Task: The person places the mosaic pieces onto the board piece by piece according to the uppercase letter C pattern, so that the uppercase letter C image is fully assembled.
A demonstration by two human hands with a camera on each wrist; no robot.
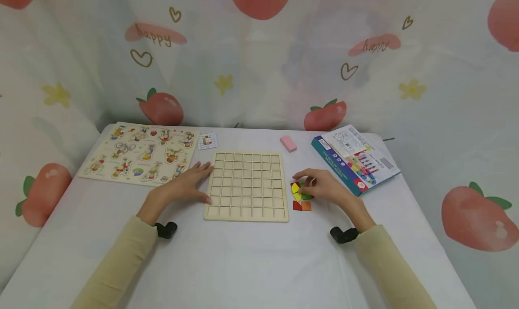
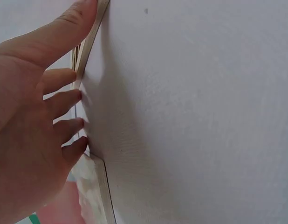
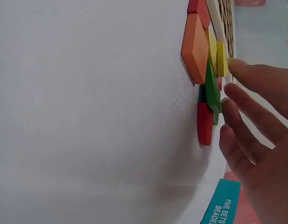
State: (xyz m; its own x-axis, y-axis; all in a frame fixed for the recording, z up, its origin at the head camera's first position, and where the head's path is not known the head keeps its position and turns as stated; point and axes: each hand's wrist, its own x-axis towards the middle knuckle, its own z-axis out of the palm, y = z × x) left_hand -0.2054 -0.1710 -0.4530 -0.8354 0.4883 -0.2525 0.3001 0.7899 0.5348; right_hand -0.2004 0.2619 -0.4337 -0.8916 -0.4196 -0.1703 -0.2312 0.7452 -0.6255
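A square wooden grid board lies flat in the middle of the white table. My left hand is at its left edge, thumb and fingers spread, fingertips right at the rim. Just right of the board is a small pile of coloured wooden tiles: yellow, green, red and orange. Over this pile hovers my right hand, its fingers loosely bent. In the right wrist view one fingertip meets the top yellow tile, while other fingertips hang beside the green tile.
A wooden picture puzzle board lies at the back left. Beside it is a small pattern card with a coloured design on a grid. A pink block sits behind the tiles, and a teal-edged box stands at the back right.
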